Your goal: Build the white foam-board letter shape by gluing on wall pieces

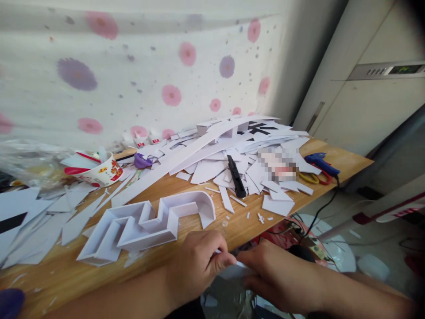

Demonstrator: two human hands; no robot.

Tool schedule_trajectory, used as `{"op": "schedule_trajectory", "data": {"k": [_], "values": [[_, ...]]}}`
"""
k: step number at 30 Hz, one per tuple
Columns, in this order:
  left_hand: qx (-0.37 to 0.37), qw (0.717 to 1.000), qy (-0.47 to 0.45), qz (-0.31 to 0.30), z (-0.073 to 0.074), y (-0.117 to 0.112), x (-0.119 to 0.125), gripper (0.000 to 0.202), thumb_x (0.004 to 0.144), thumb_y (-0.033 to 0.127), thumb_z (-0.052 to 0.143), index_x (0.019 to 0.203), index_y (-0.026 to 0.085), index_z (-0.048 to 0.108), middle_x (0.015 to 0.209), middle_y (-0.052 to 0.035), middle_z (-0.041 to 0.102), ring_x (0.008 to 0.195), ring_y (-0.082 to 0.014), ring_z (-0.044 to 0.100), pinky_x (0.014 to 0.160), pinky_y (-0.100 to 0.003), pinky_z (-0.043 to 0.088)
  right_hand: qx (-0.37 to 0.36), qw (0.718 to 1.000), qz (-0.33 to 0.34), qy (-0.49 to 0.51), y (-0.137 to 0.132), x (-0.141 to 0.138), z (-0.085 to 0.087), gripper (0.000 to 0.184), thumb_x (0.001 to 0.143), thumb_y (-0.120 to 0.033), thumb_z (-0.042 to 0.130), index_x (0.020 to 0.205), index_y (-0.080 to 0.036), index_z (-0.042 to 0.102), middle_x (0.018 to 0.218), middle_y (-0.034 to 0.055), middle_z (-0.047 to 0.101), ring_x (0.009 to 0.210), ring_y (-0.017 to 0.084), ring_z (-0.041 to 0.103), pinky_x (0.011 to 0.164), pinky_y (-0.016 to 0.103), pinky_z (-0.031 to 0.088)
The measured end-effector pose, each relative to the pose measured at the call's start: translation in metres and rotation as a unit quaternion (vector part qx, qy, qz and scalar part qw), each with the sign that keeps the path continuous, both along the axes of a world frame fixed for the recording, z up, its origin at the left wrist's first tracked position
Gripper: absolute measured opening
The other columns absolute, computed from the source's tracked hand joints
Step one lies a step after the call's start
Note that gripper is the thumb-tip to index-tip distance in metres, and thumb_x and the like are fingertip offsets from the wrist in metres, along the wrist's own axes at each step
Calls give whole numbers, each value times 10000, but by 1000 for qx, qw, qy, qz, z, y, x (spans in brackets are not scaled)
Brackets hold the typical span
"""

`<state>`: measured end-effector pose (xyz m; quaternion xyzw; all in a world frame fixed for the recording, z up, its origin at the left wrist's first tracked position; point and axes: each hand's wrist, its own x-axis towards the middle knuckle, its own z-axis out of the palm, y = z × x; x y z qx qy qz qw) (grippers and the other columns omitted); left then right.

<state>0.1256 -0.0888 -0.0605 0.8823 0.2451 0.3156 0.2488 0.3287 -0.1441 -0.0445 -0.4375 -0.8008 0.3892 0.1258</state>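
Observation:
My left hand [199, 261] and my right hand [272, 272] meet just below the front edge of the wooden table [206, 239]. Both pinch a small white strip [237, 263] between their fingertips; most of the strip is hidden by the fingers. Just beyond my left hand lies a white foam-board shape with raised walls [146, 223], angular on the left and curved on the right.
White board offcuts [212, 159] pile up across the table's back. A black utility knife [236, 176], a blue glue gun [320, 163], scissors with yellow and red handles [315, 178] and a red-and-white paper cup [99, 170] lie among them. A black cord [318, 212] hangs off the right edge.

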Motion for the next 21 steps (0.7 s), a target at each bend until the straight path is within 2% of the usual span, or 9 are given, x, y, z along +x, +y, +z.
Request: {"op": "schedule_trajectory", "data": {"k": [3,6,10,12,14,15,16,19,21], "values": [[9,1000,26,-8,2,-2,-1,502,969,513,318,683,165,540,580,3,556,548,-103,519,541,-226,338,18,1000,-10,1,0,-11,7,110,799,-145,578,903,-164,609,799,3,658,682,100,580,601,160,388],[-5,999,21,-47,3,-5,-2,528,982,492,274,597,177,449,507,29,449,489,-91,435,515,-239,291,31,995,79,-53,-2,-23,3,116,821,-217,627,905,-138,621,755,7,662,572,83,526,486,164,332],[-111,972,24,-205,3,-11,-4,581,935,616,237,536,198,287,465,47,274,436,-97,306,458,-265,228,164,952,220,-133,-12,-38,-19,204,855,-234,637,678,-138,601,566,-43,563,434,56,314,379,224,168],[-170,933,50,-312,2,-13,-4,583,934,624,183,529,207,224,461,44,236,421,-105,268,436,-278,220,184,947,234,-125,-19,-42,-30,338,853,-197,622,539,-147,506,487,-63,474,418,53,266,375,218,168],[-200,898,65,-386,0,-15,-4,581,943,607,133,525,208,197,455,40,233,406,-107,258,424,-285,219,175,950,234,-112,-20,-42,-36,424,852,-178,594,468,-157,416,441,-62,415,415,56,282,387,203,203],[-197,898,61,-388,-1,-15,-4,584,943,608,134,524,206,199,454,39,239,406,-107,265,425,-286,221,171,949,243,-102,-18,-39,-36,418,849,-178,584,468,-162,415,439,-58,420,419,61,307,396,202,221],[-177,913,48,-363,-1,-15,-3,585,942,612,157,526,203,212,458,39,252,414,-105,279,431,-284,223,171,949,248,-89,-15,-35,-34,369,850,-187,576,501,-167,457,467,-50,465,436,66,349,411,201,245],[-50,978,22,-200,1,-13,-3,550,959,562,230,565,195,337,506,32,367,473,-101,367,482,-277,253,169,957,234,-36,0,-19,-20,105,839,-203,569,750,-163,608,669,-3,633,555,92,493,494,204,330],[45,990,36,-125,4,-12,-2,517,981,498,234,605,188,408,536,20,439,501,-102,411,506,-280,263,144,969,197,-31,5,-12,-11,76,823,-205,578,851,-162,633,751,16,673,622,108,548,545,203,365]]}}
